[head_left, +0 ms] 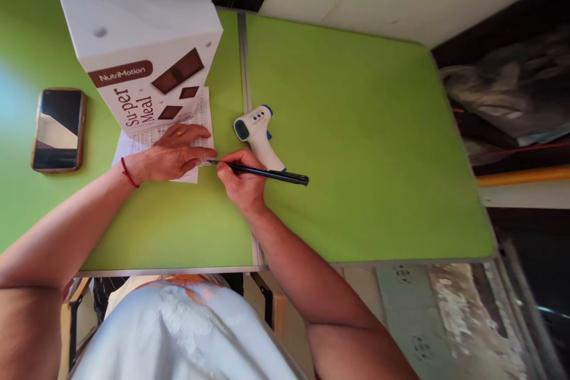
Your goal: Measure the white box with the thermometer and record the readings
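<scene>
A black pen (276, 174) is pinched in my right hand (246, 181), its tip touching the right edge of a printed paper sheet (203, 110). Flat on that paper lies my left hand (178, 151), fingers stretched toward the pen tip, with a ring on one finger and a red string at the wrist. Just behind my left hand stands a tall white box (142, 18) marked NutriMotion Super Meal, covering part of the papers. A white and blue infrared thermometer (256, 127) lies right beside my right hand, its handle end partly behind the hand and pen.
To the left, a smartphone (59, 129) in a brown case lies on the green folding table (365, 148). A metal seam (244, 65) crosses the tabletop. Beyond the table's right side are plastic-wrapped items (503, 95) and a yellow bar (525, 176).
</scene>
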Tool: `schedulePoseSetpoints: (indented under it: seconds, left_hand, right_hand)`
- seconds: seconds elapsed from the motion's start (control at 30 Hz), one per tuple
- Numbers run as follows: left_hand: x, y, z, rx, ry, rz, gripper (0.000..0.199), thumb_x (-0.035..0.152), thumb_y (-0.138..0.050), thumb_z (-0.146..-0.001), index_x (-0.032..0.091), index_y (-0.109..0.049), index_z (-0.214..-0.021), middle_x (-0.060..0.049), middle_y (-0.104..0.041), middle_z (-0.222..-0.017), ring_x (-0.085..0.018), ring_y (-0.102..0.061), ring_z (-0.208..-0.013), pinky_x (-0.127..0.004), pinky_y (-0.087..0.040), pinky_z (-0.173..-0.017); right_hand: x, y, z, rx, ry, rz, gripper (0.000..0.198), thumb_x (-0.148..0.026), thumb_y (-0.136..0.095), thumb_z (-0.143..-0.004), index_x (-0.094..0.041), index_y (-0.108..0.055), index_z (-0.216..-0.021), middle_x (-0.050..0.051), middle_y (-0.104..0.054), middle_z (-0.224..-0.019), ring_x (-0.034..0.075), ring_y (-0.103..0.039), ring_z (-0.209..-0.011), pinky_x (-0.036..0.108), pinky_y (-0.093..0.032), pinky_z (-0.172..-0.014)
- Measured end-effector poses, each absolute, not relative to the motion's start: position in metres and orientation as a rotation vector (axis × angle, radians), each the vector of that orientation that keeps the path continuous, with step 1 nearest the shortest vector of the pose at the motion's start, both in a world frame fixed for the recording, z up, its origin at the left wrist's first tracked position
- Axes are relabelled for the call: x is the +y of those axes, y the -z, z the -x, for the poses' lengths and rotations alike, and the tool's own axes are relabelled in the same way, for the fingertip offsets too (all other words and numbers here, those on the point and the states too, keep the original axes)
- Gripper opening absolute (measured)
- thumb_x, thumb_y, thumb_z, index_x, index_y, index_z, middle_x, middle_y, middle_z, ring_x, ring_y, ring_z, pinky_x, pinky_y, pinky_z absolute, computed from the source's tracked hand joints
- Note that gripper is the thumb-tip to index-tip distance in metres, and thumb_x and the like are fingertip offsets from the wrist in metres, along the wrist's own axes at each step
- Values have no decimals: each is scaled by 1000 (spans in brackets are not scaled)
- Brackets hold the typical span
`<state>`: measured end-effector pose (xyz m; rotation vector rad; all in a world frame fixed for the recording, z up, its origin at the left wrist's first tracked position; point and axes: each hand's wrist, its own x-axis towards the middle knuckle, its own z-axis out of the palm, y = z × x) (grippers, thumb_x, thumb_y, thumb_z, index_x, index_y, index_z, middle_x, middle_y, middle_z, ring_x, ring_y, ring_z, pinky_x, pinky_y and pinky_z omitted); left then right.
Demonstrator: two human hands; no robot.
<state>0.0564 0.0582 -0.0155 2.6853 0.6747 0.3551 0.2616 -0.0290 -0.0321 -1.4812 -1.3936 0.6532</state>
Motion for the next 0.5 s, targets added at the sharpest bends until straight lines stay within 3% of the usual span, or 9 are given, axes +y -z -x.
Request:
schedulePoseSetpoints:
  seconds: [0.5]
  left_hand:
    - [48, 8, -63, 807, -335, -2657, 43, 21, -55, -101, 28, -77, -137, -18, -52, -163, -38, -48, -154, -62, -32, -127]
  right_hand:
    - [-29, 38, -260, -1521, -537, 1310, 10, -29, -66, -86, -25, -63, -78, -6, -64, -64, 13, -56, -55, 27, -48, -56]
